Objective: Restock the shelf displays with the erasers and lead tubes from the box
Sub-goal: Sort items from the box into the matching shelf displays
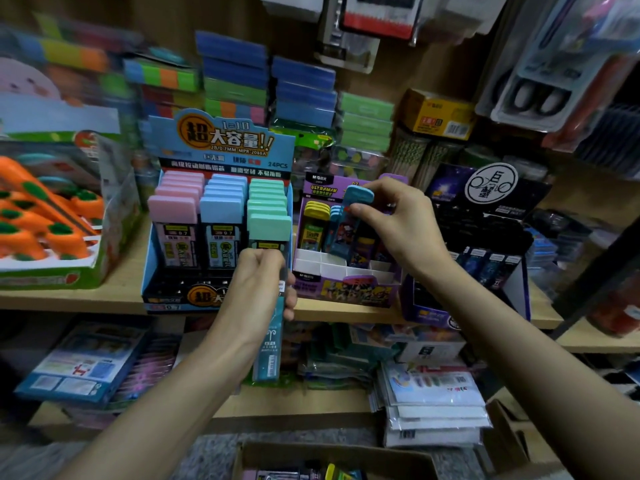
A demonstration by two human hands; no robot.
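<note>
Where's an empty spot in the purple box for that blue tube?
The white front slots of the purple box are bare, between its front wall and the standing tubes. The blue box beside it is crowded with tubes.

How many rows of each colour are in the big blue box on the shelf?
Pink row: 1
Blue row: 1
Green row: 1
Total: 3
</note>
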